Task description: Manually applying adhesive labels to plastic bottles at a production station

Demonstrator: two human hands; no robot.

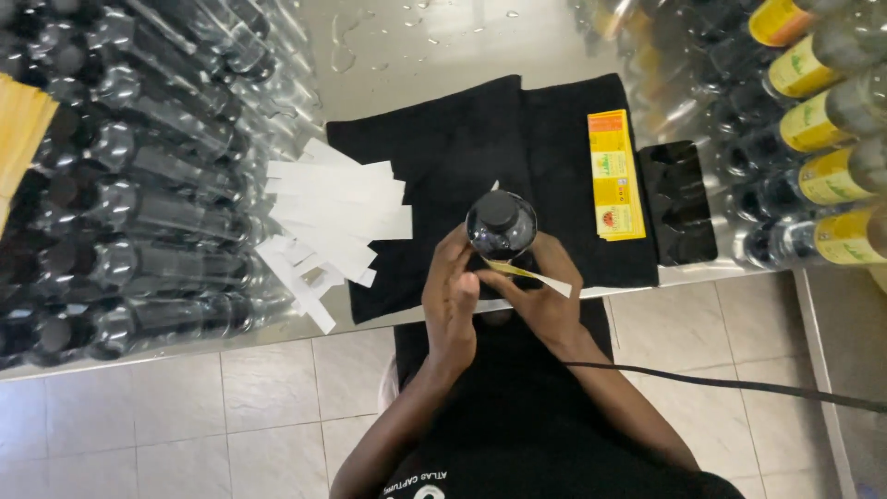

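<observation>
Shiny metal makes up the table (416,46), and pale floor tiles (231,416) show below its edge. Some water drops sit on the metal at the far side. A black cloth (443,148) is spread out in the middle of the table.

Both hands are at the near edge of the cloth, and they hold one dark bottle (500,225) with a black cap. We look down on its top. The left hand (450,300) is curled around the left side of the bottle, with its fingers pressed on it. The right hand (545,296) is curled around the right side and low part. A yellow label (519,271) with a white strip hanging off it lies across the bottle, and the right hand's fingers touch it. Both hands are partly closed around the bottle, not in tight fists.

Just left of the hands is a messy pile of white paper strips (333,217). Farther left, many dark bottles (139,212) lie in rows with no labels. On the right part of the cloth lies a stack of yellow labels (614,176). Beside it sits a black tray (679,199). On the far right are more bottles with yellow labels (822,120) on them. A thin black cord (739,386) runs off to the right over the floor.
</observation>
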